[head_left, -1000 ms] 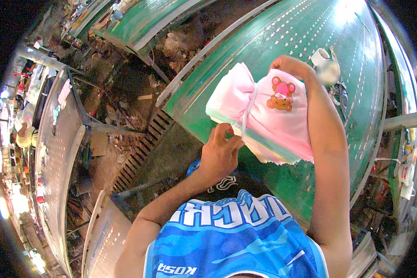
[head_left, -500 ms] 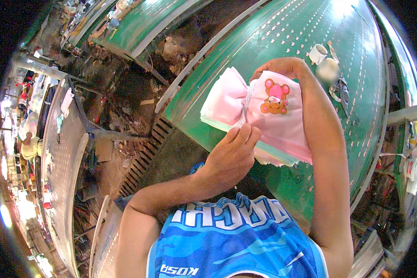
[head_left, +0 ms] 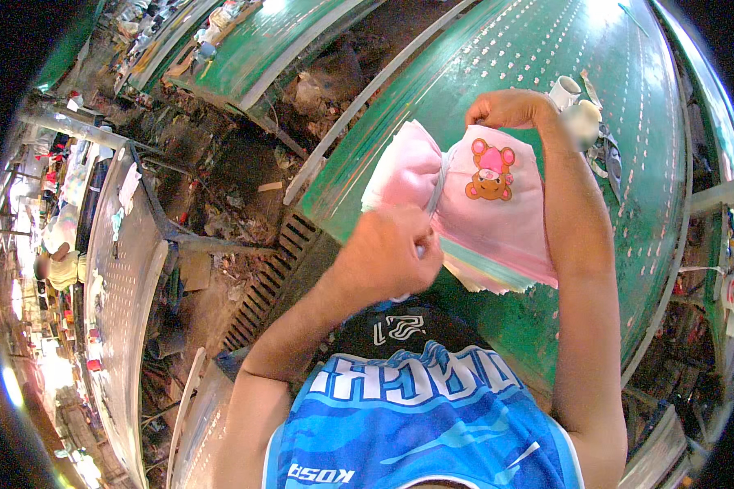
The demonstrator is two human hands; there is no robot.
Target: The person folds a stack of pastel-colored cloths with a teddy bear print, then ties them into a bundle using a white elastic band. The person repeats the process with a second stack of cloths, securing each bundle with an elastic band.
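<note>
A stack of pale pink, green and yellow cloth pieces (head_left: 523, 230) lies on the green table, cinched at the waist by a grey-white tie (head_left: 442, 183). A printed brown and pink bear faces up on its right half. My left hand (head_left: 393, 248) is closed and slightly blurred beside the near left edge of the stack. Its knuckles cover part of the cloth, and what its fingers hold is hidden. Past the far edge, my right hand (head_left: 507, 108) is bent at the wrist with curled fingers. I cannot make out what is in them.
A white mug (head_left: 563, 92) stands beyond my right wrist, beside a blurred pale round thing (head_left: 580, 126) and a dark crumpled item (head_left: 609, 167). White marks dot the green table (head_left: 497, 326). Left of it are a slatted grate (head_left: 273, 273) and a perforated board (head_left: 125, 269).
My left hand has drawn back from the tie toward me and left, its pinch now a fist. My right hand has risen from behind the stack toward the far side. The tie looks narrower.
</note>
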